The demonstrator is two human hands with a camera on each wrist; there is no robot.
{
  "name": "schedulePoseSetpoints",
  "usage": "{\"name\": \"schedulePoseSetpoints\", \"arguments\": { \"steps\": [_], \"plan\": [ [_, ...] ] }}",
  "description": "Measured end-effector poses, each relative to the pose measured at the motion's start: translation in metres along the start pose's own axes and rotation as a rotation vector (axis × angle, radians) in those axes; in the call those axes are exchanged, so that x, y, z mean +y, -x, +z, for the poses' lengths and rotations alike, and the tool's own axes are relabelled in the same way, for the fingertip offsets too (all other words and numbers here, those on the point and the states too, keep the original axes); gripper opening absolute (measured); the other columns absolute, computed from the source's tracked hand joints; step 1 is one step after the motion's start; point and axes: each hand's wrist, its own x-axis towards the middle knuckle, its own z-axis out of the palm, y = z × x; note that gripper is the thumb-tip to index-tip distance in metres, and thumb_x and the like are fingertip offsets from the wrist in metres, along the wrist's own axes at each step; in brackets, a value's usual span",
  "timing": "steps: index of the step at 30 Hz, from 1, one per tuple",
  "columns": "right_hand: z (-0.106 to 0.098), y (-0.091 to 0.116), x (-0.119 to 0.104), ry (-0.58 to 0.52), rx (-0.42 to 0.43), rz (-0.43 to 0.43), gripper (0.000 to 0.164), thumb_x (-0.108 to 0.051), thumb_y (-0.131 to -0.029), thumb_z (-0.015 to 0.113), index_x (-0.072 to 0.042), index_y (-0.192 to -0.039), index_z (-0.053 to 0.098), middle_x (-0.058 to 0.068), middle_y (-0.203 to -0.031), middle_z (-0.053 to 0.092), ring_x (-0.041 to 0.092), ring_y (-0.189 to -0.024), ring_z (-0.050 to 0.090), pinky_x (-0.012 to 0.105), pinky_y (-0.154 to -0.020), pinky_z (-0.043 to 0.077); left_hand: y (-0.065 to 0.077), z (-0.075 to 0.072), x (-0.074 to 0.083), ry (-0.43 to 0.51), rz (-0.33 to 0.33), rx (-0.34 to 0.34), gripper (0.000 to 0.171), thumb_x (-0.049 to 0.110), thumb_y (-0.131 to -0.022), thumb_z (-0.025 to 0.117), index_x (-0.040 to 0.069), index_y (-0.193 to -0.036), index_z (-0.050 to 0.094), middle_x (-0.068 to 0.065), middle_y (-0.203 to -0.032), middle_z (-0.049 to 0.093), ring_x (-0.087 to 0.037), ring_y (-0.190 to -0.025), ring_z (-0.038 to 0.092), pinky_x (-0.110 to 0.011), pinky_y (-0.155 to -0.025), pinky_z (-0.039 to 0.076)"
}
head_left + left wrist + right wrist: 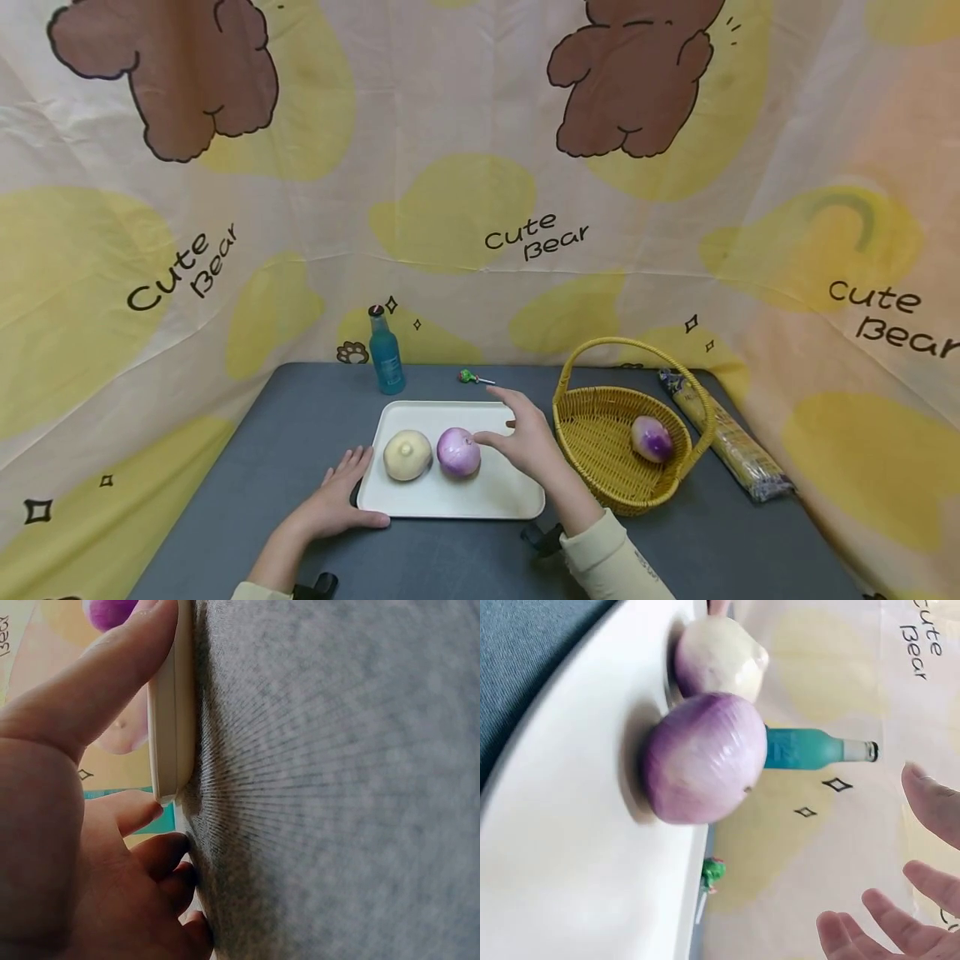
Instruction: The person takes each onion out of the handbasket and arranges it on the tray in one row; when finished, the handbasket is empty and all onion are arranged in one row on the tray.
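A white tray (495,497) carries two onions side by side, a pale one (407,456) on the left and a purple one (458,452) on the right. My left hand (337,498) rests at the tray's front left corner, thumb along the front rim and fingers spread at the left side. In the left wrist view the thumb (112,675) lies against the tray's edge. Over the tray's right part, my right hand (527,437) is spread and empty, its thumb close to the purple onion. The right wrist view shows its fingers (900,922) apart from that onion.
Right of the tray stands a yellow wicker basket (581,454) with a tall handle, holding a purple-and-white onion (652,439). Beside it lies a long clear-wrapped package (738,446). Behind the tray are a blue bottle (386,358) and a green-wrapped lollipop (468,377). A printed cloth hangs behind.
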Motion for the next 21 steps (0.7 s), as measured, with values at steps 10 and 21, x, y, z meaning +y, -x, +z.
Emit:
{"name": "schedulePoseSetpoints", "arguments": {
  "steps": [10, 21],
  "plan": [
    [-0.012, 0.003, 0.007, -0.034, 0.048, 0.002, 0.072, -0.021, -0.079, 0.088, -0.014, -0.143, 0.057, 0.01, -0.146, 0.055, 0.032, -0.135, 0.052, 0.051, -0.097, 0.055, 0.001, 0.0, 0.0, 0.002, -0.002, -0.001, 0.125, 0.058, -0.072, 0.085, -0.002, -0.159, 0.019, -0.029, -0.165, 0.012, -0.049, -0.153, 0.002, -0.072, -0.118, 0.0],
    [-0.032, 0.008, 0.01, -0.019, 0.099, 0.051, 0.072, -0.022, -0.077, 0.089, -0.017, -0.142, 0.058, 0.009, -0.145, 0.057, 0.034, -0.132, 0.054, 0.049, -0.096, 0.056, -0.001, 0.0, 0.0, -0.006, -0.002, 0.001, 0.127, 0.059, -0.07, 0.085, -0.003, -0.159, 0.019, -0.029, -0.165, 0.011, -0.049, -0.153, 0.001, -0.071, -0.118, 0.001]
  ]
}}
